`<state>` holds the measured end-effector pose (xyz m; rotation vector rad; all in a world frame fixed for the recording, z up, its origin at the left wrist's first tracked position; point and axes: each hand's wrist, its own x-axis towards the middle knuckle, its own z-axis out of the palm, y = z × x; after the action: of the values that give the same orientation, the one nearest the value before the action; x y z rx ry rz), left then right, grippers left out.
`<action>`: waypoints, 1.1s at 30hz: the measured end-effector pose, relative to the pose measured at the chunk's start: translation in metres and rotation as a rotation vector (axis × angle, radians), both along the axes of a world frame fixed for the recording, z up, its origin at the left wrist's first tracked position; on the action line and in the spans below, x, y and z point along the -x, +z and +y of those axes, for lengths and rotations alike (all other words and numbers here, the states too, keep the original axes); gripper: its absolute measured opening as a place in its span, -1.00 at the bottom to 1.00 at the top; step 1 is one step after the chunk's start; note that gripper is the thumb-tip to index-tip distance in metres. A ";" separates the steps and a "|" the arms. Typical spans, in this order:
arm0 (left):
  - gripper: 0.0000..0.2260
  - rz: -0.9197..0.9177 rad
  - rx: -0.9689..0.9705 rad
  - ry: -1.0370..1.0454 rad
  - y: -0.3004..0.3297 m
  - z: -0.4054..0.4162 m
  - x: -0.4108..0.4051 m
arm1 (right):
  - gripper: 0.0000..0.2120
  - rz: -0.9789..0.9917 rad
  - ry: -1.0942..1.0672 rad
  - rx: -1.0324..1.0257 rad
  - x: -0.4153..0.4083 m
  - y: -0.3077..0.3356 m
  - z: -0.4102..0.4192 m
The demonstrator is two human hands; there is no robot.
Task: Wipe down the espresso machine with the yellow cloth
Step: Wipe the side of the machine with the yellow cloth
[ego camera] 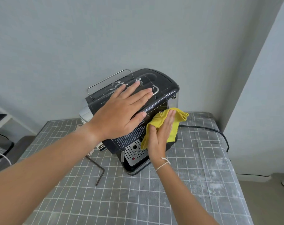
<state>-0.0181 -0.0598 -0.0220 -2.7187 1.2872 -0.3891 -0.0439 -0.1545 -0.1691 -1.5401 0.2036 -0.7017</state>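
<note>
Two hands (120,111) (160,135) press cloth (173,125) and machine (156,95).

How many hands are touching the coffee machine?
2. The left hand lies flat on top of the machine; the right hand presses the yellow cloth against its front.

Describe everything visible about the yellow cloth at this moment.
The yellow cloth looks like soft, textured fabric, bunched and folded rather than spread flat. The right hand presses it flat-palmed against the black espresso machine on its right side; loose corners stick out above the fingertips and hang below beside the perforated drip tray.
</note>
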 end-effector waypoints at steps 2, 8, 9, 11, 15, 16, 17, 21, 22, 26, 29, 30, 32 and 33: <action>-0.48 0.005 0.006 0.000 0.000 0.000 0.000 | -0.52 -0.034 0.023 -0.086 -0.001 0.008 -0.006; -0.47 0.006 0.020 0.001 0.001 -0.001 0.001 | -0.58 0.054 -0.095 -0.092 -0.017 0.033 0.001; -0.47 0.008 0.021 0.005 0.001 -0.001 0.002 | -0.54 0.059 -0.109 -0.110 -0.019 0.031 0.001; -0.46 0.006 0.020 0.007 0.001 -0.001 0.002 | -0.44 0.065 -0.129 -0.177 -0.020 0.028 -0.001; -0.46 0.007 0.017 0.010 0.002 -0.001 0.003 | -0.31 0.127 -0.109 -0.271 -0.022 0.022 -0.003; -0.46 0.009 0.019 0.011 0.002 -0.001 0.003 | -0.30 0.142 -0.099 -0.272 -0.021 0.021 0.000; -0.46 0.011 0.022 0.012 0.002 -0.001 0.003 | -0.28 0.144 -0.089 -0.258 -0.019 0.020 0.003; -0.46 0.018 0.040 0.011 0.002 -0.002 0.004 | -0.15 0.047 -0.085 -0.124 -0.012 0.022 0.009; -0.46 0.017 0.044 0.009 0.003 -0.002 0.004 | -0.16 0.033 -0.090 -0.102 -0.014 0.025 0.006; -0.45 0.016 0.044 0.007 0.002 -0.004 0.002 | -0.27 0.043 -0.146 -0.087 -0.032 0.032 -0.008; -0.45 0.015 0.042 0.016 0.002 -0.005 0.002 | -0.30 0.125 -0.154 -0.149 -0.031 0.009 -0.008; -0.44 0.014 0.042 0.019 0.002 -0.005 0.002 | -0.36 0.167 -0.145 -0.190 -0.028 -0.001 -0.008; -0.45 0.019 0.044 0.020 0.001 -0.005 0.002 | -0.42 0.251 -0.117 -0.250 -0.022 -0.013 -0.008; -0.45 0.023 0.048 0.020 0.001 -0.005 0.003 | -0.44 0.265 -0.101 -0.273 -0.021 -0.012 -0.009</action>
<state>-0.0206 -0.0647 -0.0206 -2.7816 1.2708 -0.3926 -0.0232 -0.1632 -0.1809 -1.3625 0.5571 -0.5219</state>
